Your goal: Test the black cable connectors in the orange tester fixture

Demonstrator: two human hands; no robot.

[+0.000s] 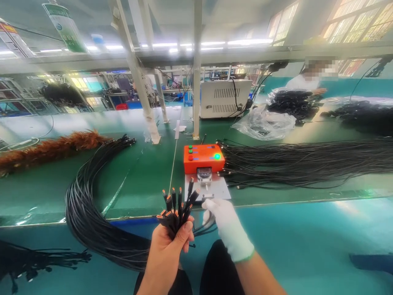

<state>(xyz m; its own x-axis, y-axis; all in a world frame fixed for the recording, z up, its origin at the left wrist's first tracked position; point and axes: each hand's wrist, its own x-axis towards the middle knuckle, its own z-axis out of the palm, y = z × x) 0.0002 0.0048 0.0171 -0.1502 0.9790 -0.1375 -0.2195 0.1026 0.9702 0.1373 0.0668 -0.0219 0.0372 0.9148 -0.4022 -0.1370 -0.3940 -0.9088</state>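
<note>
My bare left hand (172, 246) is closed around a bundle of black cables (176, 215), whose connector ends, several with orange tips, point upward. In a white glove, my right hand (222, 225) pinches a black cable at the front of a metal test fixture (190, 190); the connector itself is hidden by the fingers. Behind the fixture plate sits an orange box (199, 159) with green and red buttons and a lit green light. A small gauge (204, 173) is mounted on the fixture.
A thick loop of black cables (82, 196) curves over the bench edge at left. More cables (307, 164) lie right of the box. Metal posts (196, 82), a white cabinet (225, 98) and plastic bags (264, 123) stand behind. A person (307, 80) is at back right.
</note>
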